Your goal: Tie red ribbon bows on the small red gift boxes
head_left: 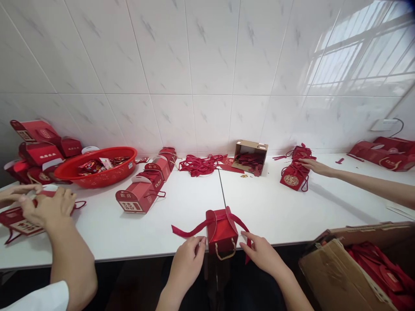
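Observation:
A small red gift box (223, 233) stands at the table's front edge, a twisted cord handle (226, 255) hanging at its front. Dark red ribbon (191, 231) runs across its top, with a tail out to each side. Close to the box's left side is my left hand (188, 258), its fingers curled in against the thumb; anything between them is hidden. On the right, my right hand (261, 252) has thumb and forefinger apart beside the ribbon's right tail, which hangs down behind them. I see no firm grip on it.
Co-workers' hands handle boxes at left (52, 207) and right (308, 164). Red gift boxes (139, 194) stand in a row near a red basin (106, 177) of wrapped sweets. Behind lie a ribbon heap (202, 165) and small carton (251, 149). A large cardboard box (340, 276) is lower right.

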`<action>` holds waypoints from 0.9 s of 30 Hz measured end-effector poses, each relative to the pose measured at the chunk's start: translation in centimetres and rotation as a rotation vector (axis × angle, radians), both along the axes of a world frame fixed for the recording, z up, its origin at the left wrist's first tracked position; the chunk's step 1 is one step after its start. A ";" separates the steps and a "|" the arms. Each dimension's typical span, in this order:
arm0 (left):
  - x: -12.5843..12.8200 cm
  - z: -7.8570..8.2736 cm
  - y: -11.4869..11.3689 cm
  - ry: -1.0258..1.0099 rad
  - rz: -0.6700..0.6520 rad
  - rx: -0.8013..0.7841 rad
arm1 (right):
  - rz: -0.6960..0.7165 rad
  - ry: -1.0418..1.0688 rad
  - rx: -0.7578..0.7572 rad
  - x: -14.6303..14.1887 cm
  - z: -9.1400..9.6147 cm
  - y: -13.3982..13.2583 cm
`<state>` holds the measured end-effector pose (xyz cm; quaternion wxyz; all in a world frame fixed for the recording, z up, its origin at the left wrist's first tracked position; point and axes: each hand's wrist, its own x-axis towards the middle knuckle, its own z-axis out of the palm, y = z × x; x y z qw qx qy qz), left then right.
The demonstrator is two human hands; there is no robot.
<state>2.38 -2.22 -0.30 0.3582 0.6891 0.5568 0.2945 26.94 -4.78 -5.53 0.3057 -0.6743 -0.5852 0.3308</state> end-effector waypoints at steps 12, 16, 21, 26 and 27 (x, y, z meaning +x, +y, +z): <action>1.3 -2.0 2.5 -0.985 0.369 -0.402 | -0.394 1.605 -0.031 -1.7 1.1 1.9; 1.8 -1.7 3.1 -1.424 0.462 -0.653 | -0.457 1.913 -0.110 -2.4 0.7 2.9; 1.3 -1.6 3.8 -1.609 0.559 -0.703 | -0.585 2.002 -0.069 -2.0 0.9 3.3; 0.5 -0.8 4.0 -1.640 0.612 -0.556 | -0.620 1.880 0.000 -1.3 0.9 3.0; 0.4 -0.6 4.0 -1.627 0.619 -0.529 | -0.605 1.840 0.027 -1.2 0.9 3.0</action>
